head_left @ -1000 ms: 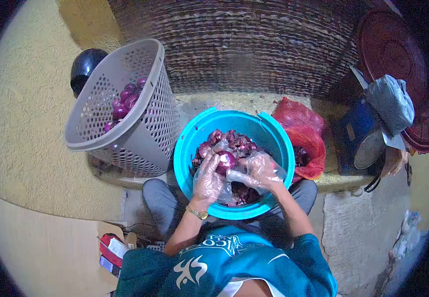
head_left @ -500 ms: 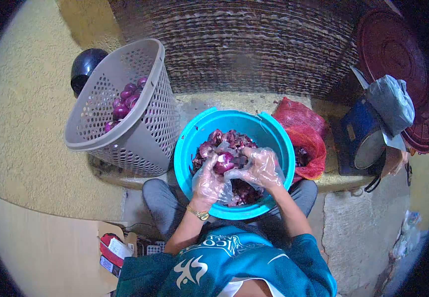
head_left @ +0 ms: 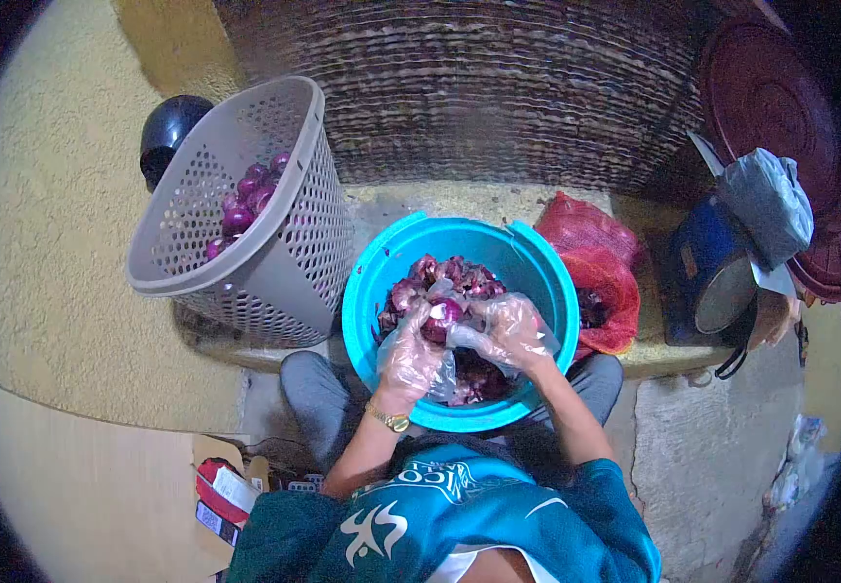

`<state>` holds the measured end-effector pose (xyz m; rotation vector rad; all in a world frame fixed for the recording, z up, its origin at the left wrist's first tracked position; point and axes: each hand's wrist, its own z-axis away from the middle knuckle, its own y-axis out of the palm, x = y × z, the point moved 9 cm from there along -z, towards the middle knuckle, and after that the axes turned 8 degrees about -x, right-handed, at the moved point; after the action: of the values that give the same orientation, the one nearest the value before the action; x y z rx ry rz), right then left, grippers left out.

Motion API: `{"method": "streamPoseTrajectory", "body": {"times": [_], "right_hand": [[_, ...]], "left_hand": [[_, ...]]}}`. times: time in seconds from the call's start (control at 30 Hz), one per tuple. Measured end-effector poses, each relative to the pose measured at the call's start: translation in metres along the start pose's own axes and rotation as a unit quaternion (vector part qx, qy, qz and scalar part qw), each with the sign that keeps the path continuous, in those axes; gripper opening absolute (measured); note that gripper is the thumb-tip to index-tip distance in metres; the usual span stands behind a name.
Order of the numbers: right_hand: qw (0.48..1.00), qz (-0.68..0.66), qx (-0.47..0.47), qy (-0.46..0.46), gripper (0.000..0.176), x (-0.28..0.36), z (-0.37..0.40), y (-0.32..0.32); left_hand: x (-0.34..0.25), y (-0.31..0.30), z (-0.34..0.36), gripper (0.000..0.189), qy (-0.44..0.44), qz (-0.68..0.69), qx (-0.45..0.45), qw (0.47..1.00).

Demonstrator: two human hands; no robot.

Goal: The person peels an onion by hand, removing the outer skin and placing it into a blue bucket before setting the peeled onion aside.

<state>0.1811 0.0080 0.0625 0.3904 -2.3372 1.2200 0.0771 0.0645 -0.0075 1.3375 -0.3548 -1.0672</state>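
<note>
A shiny red onion [head_left: 441, 321] with a pale cut end is held over the blue basin [head_left: 411, 416]. My left hand [head_left: 411, 361], in a clear plastic glove, is closed around its left side. My right hand [head_left: 510, 332], gloved the same way, has its fingers curled, with thumb and forefinger up against the onion's right side. Whether those fingers also grip something small is hidden. Below both hands, red onions and loose onion skins [head_left: 454, 274] lie in the basin.
To the left stands a grey perforated basket [head_left: 289, 277] with several peeled red onions [head_left: 238, 219]. A red mesh sack [head_left: 586, 233] lies against the basin's right side. Further right are a blue container [head_left: 697, 262] and a grey plastic-wrapped bundle [head_left: 768, 204]. A dark helmet-like object [head_left: 170, 131] sits behind the basket.
The onion has turned slightly in my left hand and sits a little higher. My right hand's thumb and forefinger have shifted slightly at the onion's side.
</note>
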Motion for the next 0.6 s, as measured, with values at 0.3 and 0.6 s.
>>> {"method": "streamPoseTrajectory", "body": {"times": [0.3, 0.6], "right_hand": [[0.998, -0.007, -0.040, -0.039, 0.055, 0.020, -0.005, -0.022], [0.995, 0.053, -0.070, -0.038, 0.062, 0.018, -0.011, -0.028]], "left_hand": [[-0.007, 0.013, 0.006, 0.039, 0.016, -0.062, 0.035, 0.997], [-0.004, 0.003, 0.003, 0.035, 0.008, -0.058, -0.008, 0.998]]}}
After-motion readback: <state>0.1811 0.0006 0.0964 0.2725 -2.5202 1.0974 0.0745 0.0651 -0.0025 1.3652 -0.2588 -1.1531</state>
